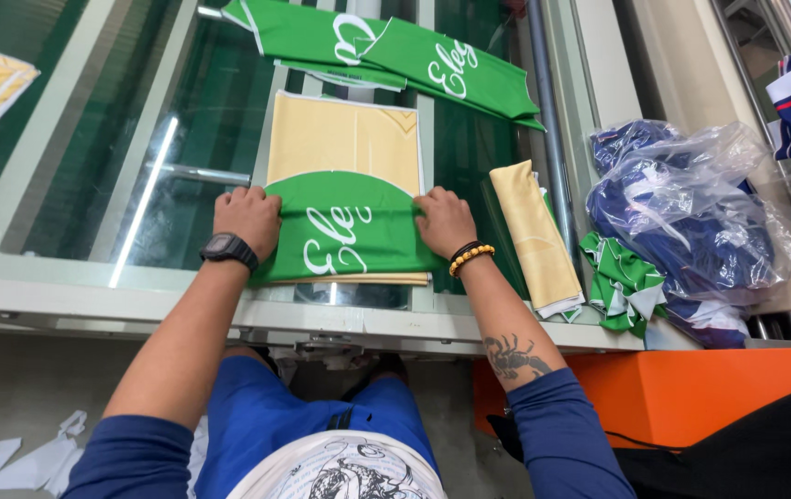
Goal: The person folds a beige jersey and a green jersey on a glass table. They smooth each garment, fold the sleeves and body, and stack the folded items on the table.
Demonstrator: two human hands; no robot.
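A green fabric piece [347, 231] with white lettering lies over a yellow fabric panel [345, 139] on the glass table [91, 148]. My left hand [248, 219], with a black watch on its wrist, presses flat on the green piece's left edge. On the right edge rests my right hand [444, 222], with beaded bracelets at the wrist. Both hands lie flat with fingers together on the cloth and grip nothing.
More green lettered pieces [395, 51] lie at the far side of the table. A folded yellow stack [534, 236] and crumpled green cloth [622, 282] sit to the right. Blue garments in a clear plastic bag [691, 212] lie further right, above an orange surface [691, 388].
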